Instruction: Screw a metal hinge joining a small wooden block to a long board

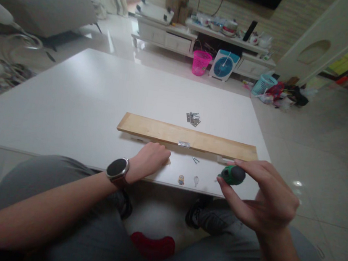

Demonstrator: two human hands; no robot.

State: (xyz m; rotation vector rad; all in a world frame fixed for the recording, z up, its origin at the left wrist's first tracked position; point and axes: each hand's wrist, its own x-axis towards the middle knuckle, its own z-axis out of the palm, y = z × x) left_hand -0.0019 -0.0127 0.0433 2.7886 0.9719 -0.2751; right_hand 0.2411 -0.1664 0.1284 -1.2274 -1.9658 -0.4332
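Observation:
A long pale wooden board (161, 130) lies across the white table (79, 102), with a small metal hinge (184, 144) on its near edge. My left hand (148, 160), a watch on its wrist, rests closed on the table just in front of the board, and what its fingers hold is hidden. My right hand (262, 196) pinches the green and black handle of a screwdriver (232, 174) near the table's front right corner. Loose screws (196, 160) lie between my hands.
Spare hinges and screws (193, 118) lie beyond the board. Two small stickers (181, 179) mark the table's front edge. A red stool (152, 246) shows between my knees. Behind the table stand a pink basket (200, 62), a blue fan (224, 65) and a white cabinet (166, 36).

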